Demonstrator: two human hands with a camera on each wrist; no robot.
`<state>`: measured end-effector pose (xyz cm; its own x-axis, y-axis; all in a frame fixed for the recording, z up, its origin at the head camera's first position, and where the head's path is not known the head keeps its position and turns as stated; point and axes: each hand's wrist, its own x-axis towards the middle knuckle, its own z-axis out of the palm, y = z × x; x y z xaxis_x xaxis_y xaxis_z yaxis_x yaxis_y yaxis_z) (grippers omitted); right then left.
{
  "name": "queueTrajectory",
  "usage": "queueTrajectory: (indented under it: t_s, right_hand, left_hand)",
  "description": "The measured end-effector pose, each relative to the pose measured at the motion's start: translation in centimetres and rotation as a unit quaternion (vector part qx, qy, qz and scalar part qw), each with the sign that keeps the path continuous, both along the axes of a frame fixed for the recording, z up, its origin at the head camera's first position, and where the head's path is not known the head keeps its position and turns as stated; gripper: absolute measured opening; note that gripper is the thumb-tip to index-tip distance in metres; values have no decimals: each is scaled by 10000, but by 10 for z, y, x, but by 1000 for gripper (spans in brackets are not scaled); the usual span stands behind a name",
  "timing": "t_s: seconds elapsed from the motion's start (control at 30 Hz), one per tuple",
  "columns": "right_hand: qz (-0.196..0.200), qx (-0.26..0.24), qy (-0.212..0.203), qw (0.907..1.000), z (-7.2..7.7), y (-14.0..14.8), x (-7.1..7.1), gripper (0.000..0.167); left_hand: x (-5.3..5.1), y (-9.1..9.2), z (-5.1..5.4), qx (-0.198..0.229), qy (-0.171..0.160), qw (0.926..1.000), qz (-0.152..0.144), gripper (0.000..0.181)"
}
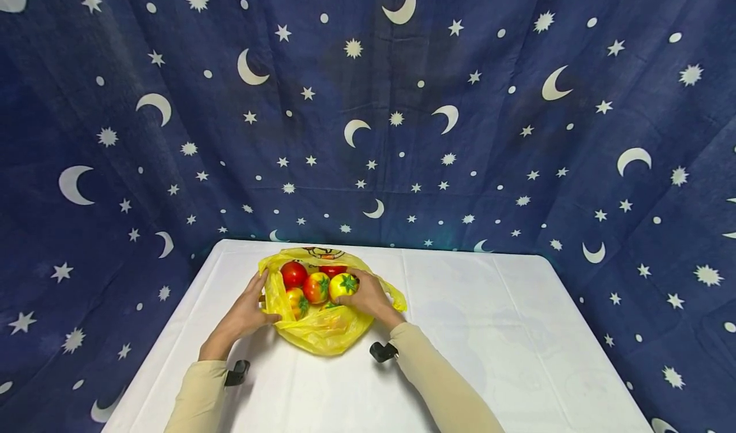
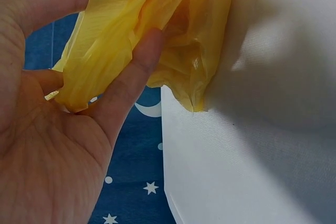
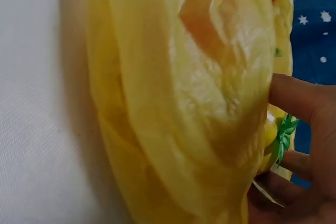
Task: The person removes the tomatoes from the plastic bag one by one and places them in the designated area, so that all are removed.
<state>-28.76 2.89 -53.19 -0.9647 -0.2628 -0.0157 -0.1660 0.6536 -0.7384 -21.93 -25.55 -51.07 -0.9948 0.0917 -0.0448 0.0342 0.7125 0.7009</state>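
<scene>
A yellow plastic bag (image 1: 328, 337) lies open on the table, full of tomatoes. Inside it are a red tomato (image 1: 294, 274), a red-and-yellow tomato (image 1: 315, 288), an orange-yellow tomato (image 1: 296, 302) and a yellow tomato (image 1: 342, 286) with a green leafy top. My right hand (image 1: 370, 296) reaches in at the bag's right side, its thumb and fingers around the yellow tomato. At the left side, my left hand (image 1: 247, 308) touches the outside of the bag with thumb and fingers spread. Bag folds (image 2: 121, 35) hide some left fingertips in the left wrist view.
A white cloth (image 1: 471, 343) covers the table, and the bag sits toward its left half. Behind stands a dark blue curtain (image 1: 402, 145) with moons and stars. Black wrist cameras (image 1: 237, 373) sit at both sleeves.
</scene>
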Motion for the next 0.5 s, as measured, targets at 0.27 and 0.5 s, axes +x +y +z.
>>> queueTrajectory:
  t_s: [0.27, 0.5]
  right_hand:
    - [39, -379, 149, 9992, 14, 4, 6, 77]
    - [119, -707, 228, 9972, 25, 7, 15, 79]
  left_hand:
    - [0, 1, 0, -53, -48, 10000, 68, 113]
    - [0, 0, -2, -88, 11, 9999, 83, 113]
